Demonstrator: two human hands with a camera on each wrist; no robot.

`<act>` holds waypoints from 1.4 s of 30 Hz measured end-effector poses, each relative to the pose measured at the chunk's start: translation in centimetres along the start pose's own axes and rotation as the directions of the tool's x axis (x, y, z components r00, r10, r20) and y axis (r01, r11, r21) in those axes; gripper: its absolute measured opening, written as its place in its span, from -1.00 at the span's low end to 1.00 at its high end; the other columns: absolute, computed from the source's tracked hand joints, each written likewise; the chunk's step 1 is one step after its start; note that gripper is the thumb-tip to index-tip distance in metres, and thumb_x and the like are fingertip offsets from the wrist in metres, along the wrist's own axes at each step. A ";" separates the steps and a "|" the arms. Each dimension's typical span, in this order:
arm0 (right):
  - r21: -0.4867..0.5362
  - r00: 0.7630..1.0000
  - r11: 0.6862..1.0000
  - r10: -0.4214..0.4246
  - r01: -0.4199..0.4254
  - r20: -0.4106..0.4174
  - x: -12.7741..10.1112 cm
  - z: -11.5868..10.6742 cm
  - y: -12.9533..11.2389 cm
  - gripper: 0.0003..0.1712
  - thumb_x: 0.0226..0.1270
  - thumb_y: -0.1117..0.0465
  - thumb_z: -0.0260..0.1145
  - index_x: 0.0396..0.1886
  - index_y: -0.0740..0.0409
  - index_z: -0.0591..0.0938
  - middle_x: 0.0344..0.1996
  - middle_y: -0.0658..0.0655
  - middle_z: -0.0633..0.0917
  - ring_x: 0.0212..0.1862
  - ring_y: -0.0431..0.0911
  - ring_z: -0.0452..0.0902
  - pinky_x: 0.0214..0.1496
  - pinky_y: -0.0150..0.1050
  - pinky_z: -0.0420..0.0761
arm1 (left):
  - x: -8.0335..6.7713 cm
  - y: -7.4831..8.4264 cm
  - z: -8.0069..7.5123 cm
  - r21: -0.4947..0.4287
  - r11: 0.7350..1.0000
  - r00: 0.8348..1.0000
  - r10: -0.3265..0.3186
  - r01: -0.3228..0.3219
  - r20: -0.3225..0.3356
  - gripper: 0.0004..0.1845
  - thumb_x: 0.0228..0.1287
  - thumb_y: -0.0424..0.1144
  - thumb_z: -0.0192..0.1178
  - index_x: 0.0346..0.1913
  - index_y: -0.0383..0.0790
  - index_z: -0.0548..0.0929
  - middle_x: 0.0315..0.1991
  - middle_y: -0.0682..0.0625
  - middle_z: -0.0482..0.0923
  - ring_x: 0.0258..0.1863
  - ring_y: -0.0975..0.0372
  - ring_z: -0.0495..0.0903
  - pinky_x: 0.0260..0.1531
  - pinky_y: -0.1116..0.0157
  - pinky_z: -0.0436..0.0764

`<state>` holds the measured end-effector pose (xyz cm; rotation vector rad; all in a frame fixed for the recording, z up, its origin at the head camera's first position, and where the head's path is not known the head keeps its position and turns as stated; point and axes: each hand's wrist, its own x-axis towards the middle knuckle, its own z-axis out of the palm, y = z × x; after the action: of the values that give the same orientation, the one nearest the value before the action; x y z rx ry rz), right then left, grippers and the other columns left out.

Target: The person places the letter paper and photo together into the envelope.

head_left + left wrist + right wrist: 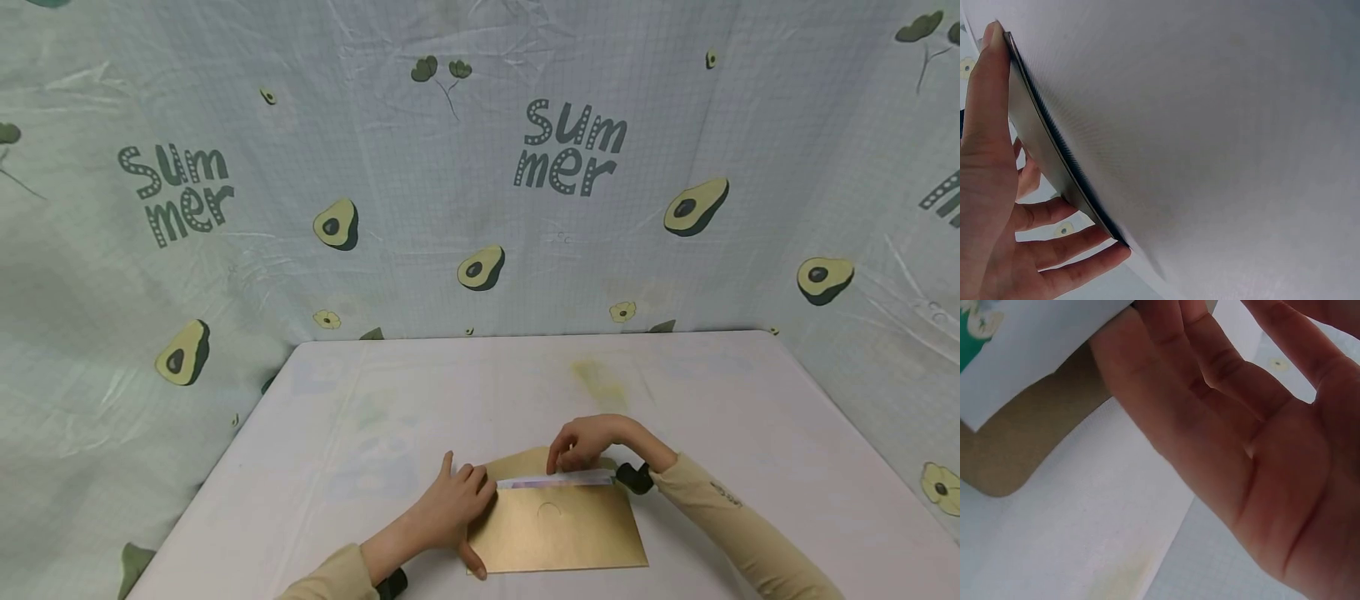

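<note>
A gold envelope lies on the table, its flap folded back on the far side. A printed paper, white with purple, pokes out along its opening; green print shows on the same paper in the right wrist view. My left hand holds the envelope's left end, thumb at the near corner and fingers over the far corner. At the opening, my right hand grips the paper's upper edge with bent fingers. Its fingertips are partly hidden in the right wrist view.
The pale table spreads around the envelope, with a yellowish stain toward the back. A hanging cloth printed with avocados and lettering closes off the back and both sides. Dark bands sit at the wrists.
</note>
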<state>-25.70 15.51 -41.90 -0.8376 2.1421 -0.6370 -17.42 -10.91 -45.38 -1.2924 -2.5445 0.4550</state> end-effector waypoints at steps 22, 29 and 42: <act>-0.168 0.987 0.977 -0.146 0.132 -0.072 -2.0 0.7 0.8 -0.75 0.31 0.21 0.04 -0.18 0.07 0.65 -0.28 -0.04 0.67 -0.38 -0.39 0.45 -0.33 -0.47 0.46 | 0.1 -0.1 -0.2 -0.017 1.000 0.998 -0.023 0.024 0.050 0.03 -0.64 0.68 -0.02 -0.12 -0.06 0.37 -0.17 0.03 0.41 -0.17 0.19 0.45 -0.09 -0.15 0.38; -0.242 0.972 0.955 -0.202 0.168 -0.123 -2.9 1.8 1.0 -0.78 0.29 0.24 0.08 -0.18 0.13 0.63 -0.23 0.01 0.64 -0.20 -0.28 0.53 -0.17 -0.42 0.51 | 0.0 -0.1 -0.1 -0.019 1.000 1.000 -0.008 0.008 0.007 0.03 -0.64 0.68 -0.03 -0.14 -0.07 0.38 -0.25 0.04 0.41 -0.26 0.20 0.44 -0.11 -0.16 0.38; -0.235 0.948 0.940 -0.284 0.246 -0.145 -3.3 2.5 1.2 -0.78 0.29 0.26 0.08 -0.18 0.23 0.60 -0.25 0.09 0.66 -0.23 -0.29 0.55 -0.23 -0.44 0.52 | 0.1 0.0 0.0 -0.024 0.999 1.000 -0.024 0.024 -0.003 0.03 -0.70 0.68 -0.01 -0.16 -0.07 0.36 -0.24 0.06 0.41 -0.31 0.24 0.41 -0.08 -0.24 0.32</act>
<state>-22.51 18.32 -42.67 -1.2463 2.3067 -0.6434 -17.48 -10.87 -45.33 -1.2684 -2.5677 0.4177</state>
